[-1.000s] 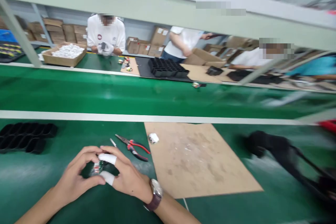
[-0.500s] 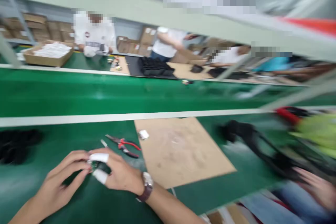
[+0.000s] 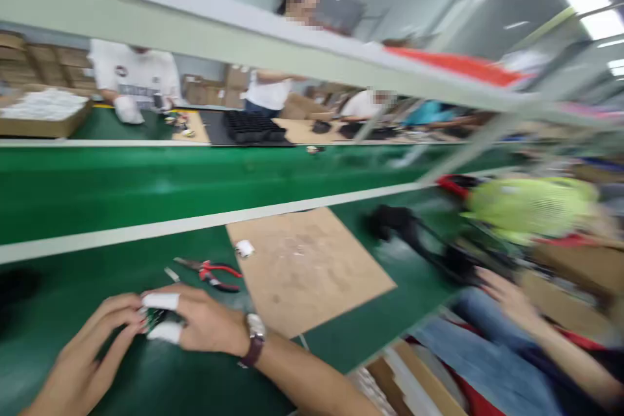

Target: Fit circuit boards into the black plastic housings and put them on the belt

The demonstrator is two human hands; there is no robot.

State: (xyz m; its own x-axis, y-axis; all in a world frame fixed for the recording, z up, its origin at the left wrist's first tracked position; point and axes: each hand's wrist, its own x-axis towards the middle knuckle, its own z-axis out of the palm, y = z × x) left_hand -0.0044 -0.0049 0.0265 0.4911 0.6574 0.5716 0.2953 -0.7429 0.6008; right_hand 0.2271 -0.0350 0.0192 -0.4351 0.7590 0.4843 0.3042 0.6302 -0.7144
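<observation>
A small green circuit board (image 3: 155, 318) is held between my two hands low on the left, just above the green table; much of it is covered by fingers. My left hand (image 3: 90, 351) pinches its left edge with thumb and fingertips. From the other side my right hand (image 3: 207, 322) grips it, with white covers on the thumb and a finger and a watch at the wrist. Beyond my right hand lie red-and-black pliers (image 3: 210, 273), and a thin white-tipped item (image 3: 172, 274) is beside them.
A brown board (image 3: 312, 273) lies right of my hands, with a small white piece (image 3: 244, 247) at its corner. Black straps (image 3: 414, 234), a lime-green fan-like object (image 3: 531, 207) and a neighbour's arm are to the right. Across the green belt (image 3: 146, 175), people sit at another bench.
The view has swung to the right, so the scene sits further left and more of the right side shows. Both hands keep hold of the circuit board.
</observation>
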